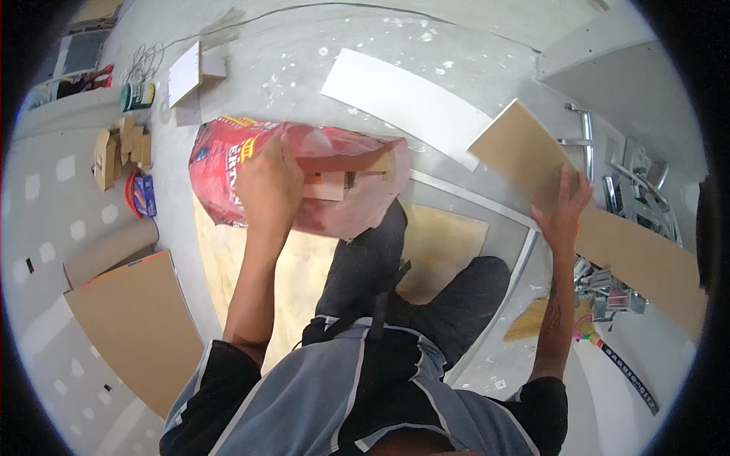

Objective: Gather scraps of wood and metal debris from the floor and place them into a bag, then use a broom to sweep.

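My left hand (271, 182) grips the upper side of a red printed plastic bag (325, 139), which lies open above the plywood sheet. Cardboard pieces (328, 185) show through the bag's mouth. On the other side, my right hand (562, 211) holds a brown rectangular board (516, 151) by its near right edge, with fingers spread over its face; the board is tilted. A long white panel (405, 100) lies on the floor just left of that board. Both of my knees are on or over the plywood (450, 228).
A metal strip (473, 196) runs past my knees. Metal brackets (616, 293), a straw broom (530, 319) and a long brown board (639, 256) lie right. Left are a large brown panel (137, 325), cardboard boxes (105, 159) and a bucket (137, 97). Another person's legs (85, 84) show far left.
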The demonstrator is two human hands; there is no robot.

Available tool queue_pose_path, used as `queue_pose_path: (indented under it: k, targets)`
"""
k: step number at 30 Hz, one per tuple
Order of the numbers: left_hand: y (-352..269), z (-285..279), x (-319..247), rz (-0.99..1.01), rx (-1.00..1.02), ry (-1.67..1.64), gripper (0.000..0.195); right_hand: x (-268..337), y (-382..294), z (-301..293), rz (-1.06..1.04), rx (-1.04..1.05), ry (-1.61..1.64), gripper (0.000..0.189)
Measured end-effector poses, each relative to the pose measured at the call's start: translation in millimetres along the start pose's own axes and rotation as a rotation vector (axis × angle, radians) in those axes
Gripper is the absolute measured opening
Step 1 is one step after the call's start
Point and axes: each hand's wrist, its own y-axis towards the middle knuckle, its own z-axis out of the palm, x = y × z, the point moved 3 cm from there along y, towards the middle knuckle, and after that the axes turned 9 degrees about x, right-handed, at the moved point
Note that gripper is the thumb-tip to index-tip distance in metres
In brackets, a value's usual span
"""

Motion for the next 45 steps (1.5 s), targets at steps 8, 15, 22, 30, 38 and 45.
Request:
queue_pose_path:
  k: [8,15,22,30,38,45]
  targets:
    - [-11.3,-9.6,4.4,0.040,-0.084,-0.094,0.015,225.2,29.2,47.0,-0.384,0.331,0.199,0.070]
    - [-23.5,-15.2,11.2,0.149,-0.053,-0.080,0.015,389.2,69.5,128.3,-0.856,0.168,0.882,0.020]
    - [-17.1,-8.1,6.5,0.087,-0.091,-0.065,0.016,66.5,-14.3,187.3,0.031,0.413,0.093,0.040]
    - [-2.2,-40.3,31.6,-0.028,-0.079,0.043,0.021,-61.2,-48.2,120.2,0.020,0.386,-0.061,0.023]
    - [-4.5,-24.0,19.9,0.077,-0.205,0.043,0.018,-21.1,-100.0,-128.7,-0.060,0.169,-0.042,0.025]
    - [-7.6,-12.7,11.0,0.125,-0.168,0.019,0.016,284.7,32.9,72.1,-0.558,0.274,0.348,0.021]
